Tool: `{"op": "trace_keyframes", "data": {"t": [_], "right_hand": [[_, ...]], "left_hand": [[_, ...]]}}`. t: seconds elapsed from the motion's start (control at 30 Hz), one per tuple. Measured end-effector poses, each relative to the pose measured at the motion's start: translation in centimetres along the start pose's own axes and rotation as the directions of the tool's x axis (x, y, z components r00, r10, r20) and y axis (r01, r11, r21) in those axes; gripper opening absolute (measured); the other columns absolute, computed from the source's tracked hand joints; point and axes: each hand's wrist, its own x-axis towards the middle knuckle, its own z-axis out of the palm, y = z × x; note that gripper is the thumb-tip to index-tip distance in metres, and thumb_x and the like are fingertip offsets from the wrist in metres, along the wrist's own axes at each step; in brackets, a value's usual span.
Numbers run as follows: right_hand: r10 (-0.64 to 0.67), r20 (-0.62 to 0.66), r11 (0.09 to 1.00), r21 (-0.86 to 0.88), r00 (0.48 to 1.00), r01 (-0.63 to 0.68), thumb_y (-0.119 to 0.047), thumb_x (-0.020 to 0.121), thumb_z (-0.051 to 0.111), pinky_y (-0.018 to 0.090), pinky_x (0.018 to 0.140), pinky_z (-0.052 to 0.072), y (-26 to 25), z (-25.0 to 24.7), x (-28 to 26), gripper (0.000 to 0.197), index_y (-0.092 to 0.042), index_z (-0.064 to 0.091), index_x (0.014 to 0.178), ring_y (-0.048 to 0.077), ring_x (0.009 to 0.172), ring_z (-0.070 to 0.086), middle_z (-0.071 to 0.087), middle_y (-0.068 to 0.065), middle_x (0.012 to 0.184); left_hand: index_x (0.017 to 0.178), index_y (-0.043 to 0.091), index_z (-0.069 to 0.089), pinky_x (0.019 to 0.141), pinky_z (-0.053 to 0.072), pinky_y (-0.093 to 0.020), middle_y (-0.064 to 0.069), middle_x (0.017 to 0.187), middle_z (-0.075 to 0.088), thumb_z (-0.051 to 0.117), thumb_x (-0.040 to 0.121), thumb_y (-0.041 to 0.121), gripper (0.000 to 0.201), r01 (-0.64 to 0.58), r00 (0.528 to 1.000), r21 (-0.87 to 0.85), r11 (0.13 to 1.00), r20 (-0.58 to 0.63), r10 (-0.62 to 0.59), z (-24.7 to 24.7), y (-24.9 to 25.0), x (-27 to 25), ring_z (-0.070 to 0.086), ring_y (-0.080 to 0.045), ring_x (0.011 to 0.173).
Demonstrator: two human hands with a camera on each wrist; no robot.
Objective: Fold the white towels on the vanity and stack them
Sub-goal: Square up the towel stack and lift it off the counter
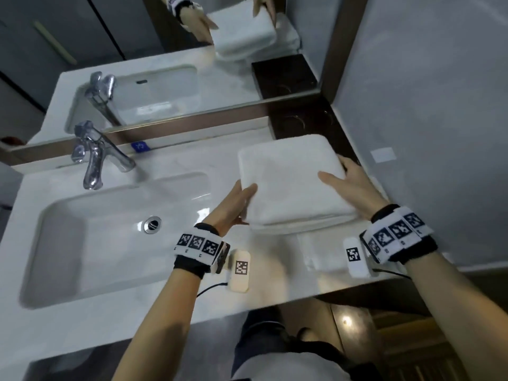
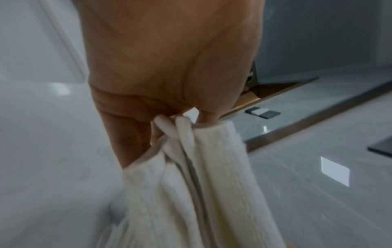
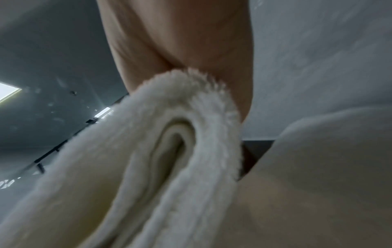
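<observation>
A folded white towel is held level over the right end of the vanity top, between the sink and the wall. My left hand grips its left edge, thumb on top and fingers underneath. My right hand grips the right edge the same way. The left wrist view shows the towel's layered edge pinched in the left hand. Seen from the right wrist, the rolled fold sits in the right hand, with another white towel close beside it.
The sink basin with its drain fills the left of the vanity, and a chrome faucet stands behind it. A mirror runs along the back. A dark tray sits in the back right corner against the grey wall.
</observation>
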Motion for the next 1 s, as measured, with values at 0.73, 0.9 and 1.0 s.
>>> {"op": "trace_keyframes", "data": {"t": [0.73,0.9,1.0], "right_hand": [[-0.270,-0.009,0.688,-0.701,0.963,0.186,-0.018,0.097,0.042,0.043,0.118,0.013,6.9,-6.9,-5.1,0.057,-0.010,0.019,0.149,0.034,0.144,0.015,0.017,0.016,0.156],[-0.207,0.039,0.606,-0.780,0.978,0.159,-0.034,0.100,0.029,0.050,0.119,0.007,8.6,-5.0,-3.8,0.058,-0.025,0.003,0.151,0.029,0.148,-0.005,-0.007,0.002,0.161],[-0.237,0.036,0.554,-0.816,0.971,0.166,-0.039,0.100,0.027,0.047,0.119,0.009,10.5,-4.2,-3.9,0.059,-0.025,0.001,0.151,0.028,0.148,-0.006,-0.008,0.001,0.161]], "left_hand": [[0.149,0.009,0.013,0.108,0.032,-0.042,-0.020,0.145,0.032,0.053,0.091,0.024,0.071,-0.133,0.759,0.696,0.705,-0.386,0.524,16.0,-4.2,-3.8,0.033,-0.035,0.132],[0.151,0.021,0.001,0.120,-0.004,-0.047,-0.006,0.161,-0.005,0.023,0.101,0.034,0.056,-0.134,0.817,0.936,0.326,-0.081,0.570,19.6,-3.0,-1.0,-0.012,-0.027,0.147],[0.150,0.028,-0.004,0.118,-0.007,-0.053,0.000,0.160,-0.016,0.014,0.101,0.041,0.055,-0.102,0.886,0.928,0.359,-0.079,0.457,19.2,-5.3,0.3,-0.020,-0.024,0.146]]}}
